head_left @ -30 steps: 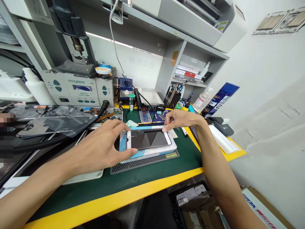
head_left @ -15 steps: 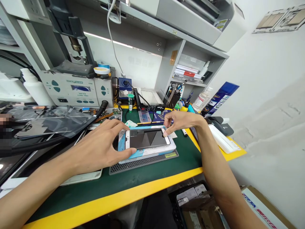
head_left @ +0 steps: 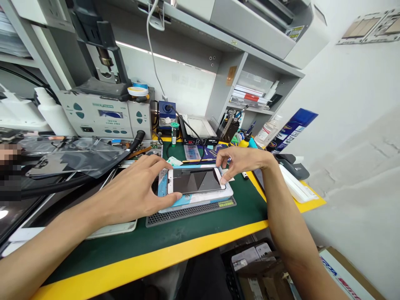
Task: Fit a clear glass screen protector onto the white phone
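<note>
A white-framed smartphone [head_left: 196,181] with a dark screen lies face up on a blue and white box [head_left: 200,198]. My left hand [head_left: 142,185] spans its left end, the thumb at the near edge and the fingertips at the far edge. At the right end my right hand [head_left: 237,161] has its thumb on the near corner and its curled fingers by the far corner. Under the box is a grey perforated mat [head_left: 187,215] on the green bench mat [head_left: 200,234].
Left of the box are a tablet-like panel [head_left: 121,228], plastic sheets [head_left: 90,164] and a thick black hose [head_left: 71,183]. Behind stand a rework station [head_left: 106,116], a heating plate [head_left: 200,129] and a tool holder [head_left: 230,127]. A blue spray can [head_left: 292,129] is at the right.
My right thumb has slid from the white strip beside the screen to the phone's near right corner. My left hand keeps its place on the phone. The whole view has shifted slightly.
</note>
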A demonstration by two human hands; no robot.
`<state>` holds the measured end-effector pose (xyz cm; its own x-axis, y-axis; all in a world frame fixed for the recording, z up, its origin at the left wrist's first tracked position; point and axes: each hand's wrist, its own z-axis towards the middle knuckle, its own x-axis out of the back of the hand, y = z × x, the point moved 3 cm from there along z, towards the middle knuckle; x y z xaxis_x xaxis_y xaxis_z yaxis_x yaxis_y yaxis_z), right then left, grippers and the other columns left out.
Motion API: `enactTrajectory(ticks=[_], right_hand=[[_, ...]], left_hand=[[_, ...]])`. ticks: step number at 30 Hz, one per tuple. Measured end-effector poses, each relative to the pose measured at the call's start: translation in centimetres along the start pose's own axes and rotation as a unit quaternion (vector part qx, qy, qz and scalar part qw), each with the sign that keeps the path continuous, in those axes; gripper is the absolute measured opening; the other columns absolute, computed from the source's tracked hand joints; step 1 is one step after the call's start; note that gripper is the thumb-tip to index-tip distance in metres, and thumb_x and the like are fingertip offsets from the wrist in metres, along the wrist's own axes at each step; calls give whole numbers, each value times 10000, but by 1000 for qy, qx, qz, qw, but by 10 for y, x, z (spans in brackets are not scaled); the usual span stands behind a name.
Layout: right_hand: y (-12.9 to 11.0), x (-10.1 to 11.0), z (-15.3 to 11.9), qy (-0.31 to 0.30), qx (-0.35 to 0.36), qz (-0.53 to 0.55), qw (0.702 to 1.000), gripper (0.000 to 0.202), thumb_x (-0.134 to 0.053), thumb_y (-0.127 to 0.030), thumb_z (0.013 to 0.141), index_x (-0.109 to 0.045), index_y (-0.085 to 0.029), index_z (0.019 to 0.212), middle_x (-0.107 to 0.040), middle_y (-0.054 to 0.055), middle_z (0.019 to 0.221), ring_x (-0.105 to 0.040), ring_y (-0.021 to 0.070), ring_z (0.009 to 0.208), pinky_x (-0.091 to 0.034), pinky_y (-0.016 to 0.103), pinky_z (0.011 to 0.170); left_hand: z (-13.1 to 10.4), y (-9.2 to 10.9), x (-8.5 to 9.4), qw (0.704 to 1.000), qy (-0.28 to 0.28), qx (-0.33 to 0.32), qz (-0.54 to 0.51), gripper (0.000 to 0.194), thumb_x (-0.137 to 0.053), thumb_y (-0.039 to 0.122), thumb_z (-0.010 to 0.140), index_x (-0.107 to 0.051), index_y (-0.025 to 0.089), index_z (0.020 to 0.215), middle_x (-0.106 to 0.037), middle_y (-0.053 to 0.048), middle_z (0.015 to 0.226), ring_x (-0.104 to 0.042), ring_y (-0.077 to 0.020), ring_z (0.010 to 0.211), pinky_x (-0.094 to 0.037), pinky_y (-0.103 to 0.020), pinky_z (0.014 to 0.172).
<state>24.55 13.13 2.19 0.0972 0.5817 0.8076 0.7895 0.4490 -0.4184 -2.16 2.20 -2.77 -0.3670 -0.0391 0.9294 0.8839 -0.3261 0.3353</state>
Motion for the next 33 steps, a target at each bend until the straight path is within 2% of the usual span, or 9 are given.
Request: enactTrajectory(ticks=[11,15,24,33], right_hand=[[-5,-3,-1,6,-10,-22,1000,698,-873,-642,538,-629,-209,1029,-677,63,1032,-657,231,853,-474,286,662],[-7,-5,-3,13,-10,-29,999,715,-869,-647,542,-628,-219,1061,-669,66,1062,-647,244,891,-476,291,674],[-7,-7,-1,17,7,-34,999,726,-852,-673,548,-631,-229,1078,-653,73,1128,-619,274,1008,-481,298,717],[-22,-15,1,42,32,-64,997,749,-812,-719,592,-620,-238,1133,-653,67,1167,-609,282,1009,-467,313,746]], left_hand=[[-1,-1,0,1000,-8,-2,-15,748,-568,742,787,-582,200,1302,-567,-149,1355,-578,-380,1169,-487,-457,936],[-3,-1,0,1000,-2,-1,-21,720,-614,700,769,-594,203,1289,-587,-137,1328,-576,-384,1172,-495,-455,925],[-1,2,2,1000,-10,0,-28,753,-599,724,771,-601,182,1293,-592,-144,1310,-602,-376,1124,-495,-440,914],[-2,5,4,999,-25,5,-43,765,-539,754,803,-579,171,1297,-576,-155,1312,-597,-361,1127,-506,-438,893]])
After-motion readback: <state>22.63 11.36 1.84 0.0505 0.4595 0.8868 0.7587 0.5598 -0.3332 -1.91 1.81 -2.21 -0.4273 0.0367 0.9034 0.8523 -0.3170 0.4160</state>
